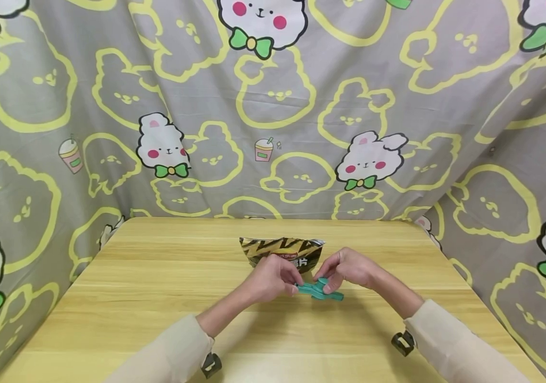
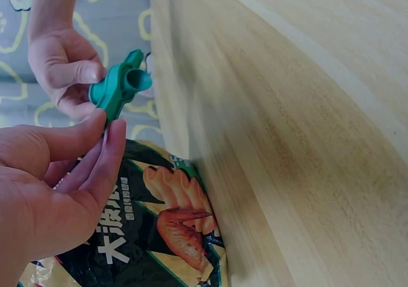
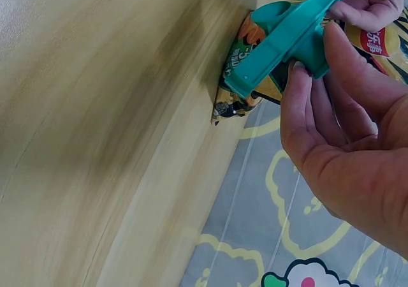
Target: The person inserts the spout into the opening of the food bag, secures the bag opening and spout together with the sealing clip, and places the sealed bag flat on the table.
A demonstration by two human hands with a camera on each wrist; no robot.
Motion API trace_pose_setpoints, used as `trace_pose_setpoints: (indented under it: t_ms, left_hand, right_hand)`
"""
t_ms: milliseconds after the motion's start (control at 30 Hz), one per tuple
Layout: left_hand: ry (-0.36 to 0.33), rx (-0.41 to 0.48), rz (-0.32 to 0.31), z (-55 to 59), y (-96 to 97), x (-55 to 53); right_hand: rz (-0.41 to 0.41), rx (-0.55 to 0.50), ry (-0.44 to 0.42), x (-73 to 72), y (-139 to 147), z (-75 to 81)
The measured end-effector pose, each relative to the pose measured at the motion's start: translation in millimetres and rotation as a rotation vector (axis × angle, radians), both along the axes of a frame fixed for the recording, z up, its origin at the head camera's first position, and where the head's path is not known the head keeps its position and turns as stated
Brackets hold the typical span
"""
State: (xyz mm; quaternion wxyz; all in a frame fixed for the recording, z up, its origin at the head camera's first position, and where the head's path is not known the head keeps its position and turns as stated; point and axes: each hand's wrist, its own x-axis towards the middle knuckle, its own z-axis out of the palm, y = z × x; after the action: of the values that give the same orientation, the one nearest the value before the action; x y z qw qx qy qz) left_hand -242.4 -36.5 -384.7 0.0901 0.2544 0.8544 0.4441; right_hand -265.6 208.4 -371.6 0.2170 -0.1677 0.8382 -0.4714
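Between both hands, above the wooden table, is a teal bag clip point(image 1: 320, 290) with a round spout. My left hand point(image 1: 273, 279) pinches one end of its bar between thumb and fingertips. The round part of the clip point(image 3: 280, 48) is gripped by the thumb and fingers of my right hand point(image 1: 353, 267). Just behind the hands stands a black and gold chip bag point(image 1: 259, 251), its lower front partly hidden by the left hand. In the left wrist view the bag point(image 2: 143, 249) shows a picture of a roasted wing.
The wooden table point(image 1: 158, 266) extends around the hands on all sides. A grey curtain point(image 1: 297, 138) with yellow outlines and cartoon bears hangs along its back edge and sides. Each forearm wears a dark wrist camera point(image 1: 403, 343) below a beige sleeve.
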Motion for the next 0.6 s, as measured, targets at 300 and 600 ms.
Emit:
trace_pose_setpoints:
  t_ms: [300, 600]
  left_hand:
    - [0.011, 0.011, 0.007, -3.8, 0.4, -2.1]
    - [-0.003, 0.014, 0.007, -5.6, 1.8, -2.4]
  right_hand:
    - [-0.005, -0.014, 0.017, 0.7, 1.2, -1.2]
    - [-0.005, -0.026, 0.035, 1.4, 2.4, -1.5]
